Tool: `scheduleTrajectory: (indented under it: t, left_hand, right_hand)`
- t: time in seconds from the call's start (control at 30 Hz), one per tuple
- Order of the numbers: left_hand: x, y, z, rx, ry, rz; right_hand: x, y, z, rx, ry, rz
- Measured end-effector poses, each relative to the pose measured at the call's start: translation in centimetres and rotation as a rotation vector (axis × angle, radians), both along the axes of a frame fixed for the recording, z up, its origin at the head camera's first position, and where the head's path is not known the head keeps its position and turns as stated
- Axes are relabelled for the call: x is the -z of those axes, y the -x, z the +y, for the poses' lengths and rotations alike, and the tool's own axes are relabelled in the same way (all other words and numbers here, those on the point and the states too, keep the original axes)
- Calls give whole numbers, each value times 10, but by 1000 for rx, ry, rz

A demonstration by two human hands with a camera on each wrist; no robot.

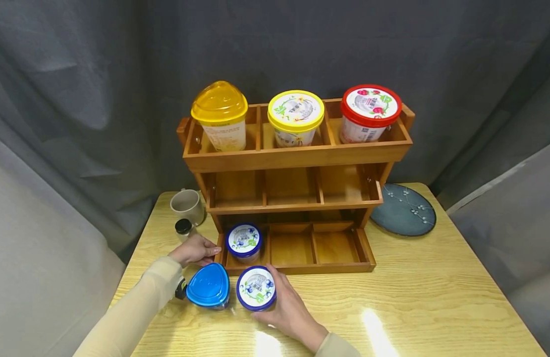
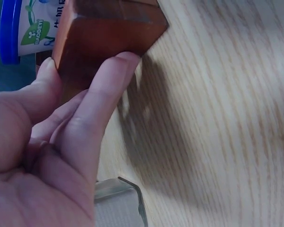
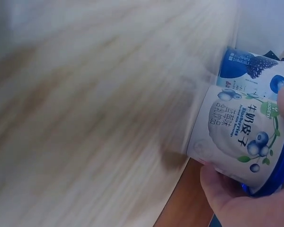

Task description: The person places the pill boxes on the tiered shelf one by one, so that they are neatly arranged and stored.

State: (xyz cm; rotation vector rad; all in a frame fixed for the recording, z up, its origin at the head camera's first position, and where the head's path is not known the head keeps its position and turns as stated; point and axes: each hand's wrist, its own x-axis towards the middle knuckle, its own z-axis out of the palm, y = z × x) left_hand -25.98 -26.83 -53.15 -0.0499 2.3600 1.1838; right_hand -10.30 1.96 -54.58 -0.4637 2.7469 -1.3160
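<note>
My right hand grips a blueberry-printed cup with a dark blue lid, in front of the wooden rack. The right wrist view shows thumb and fingers around this cup; whether its base touches the table I cannot tell. With thumb and fingers, my left hand holds the front left corner of the rack's bottom tier. A matching blue-lidded cup stands in that tier's left compartment. Between the left forearm and the gripped cup is a cup with a rounded triangular blue lid.
On the top tier stand an orange-domed cup, a yellow-lidded cup and a red-lidded cup. A mug and a black-capped jar are left of the rack. A dark plate lies to its right.
</note>
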Motion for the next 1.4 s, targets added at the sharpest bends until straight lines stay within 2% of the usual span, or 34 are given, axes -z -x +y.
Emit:
scheduleTrajectory:
  t: [0.27, 0.6, 0.77, 0.97, 1.2, 1.4]
  left_hand:
    - [0, 0, 0, 0, -12, 0]
    - [1, 0, -1, 3, -28, -8]
    - [1, 1, -1, 14, -5, -2]
    - [0, 1, -1, 18, 6, -3]
    - [0, 1, -1, 15, 3, -3]
    - [0, 0, -1, 9, -10, -9]
  right_hand:
    - [0, 3, 0, 27, -5, 24]
    - [-6, -3, 11, 48, 19, 35]
    - [-20, -6, 21, 62, 11, 50]
    - [-45, -7, 35, 114, 8, 99]
    - [-75, 8, 55, 164, 20, 196]
    - [-88, 24, 70, 188, 14, 233]
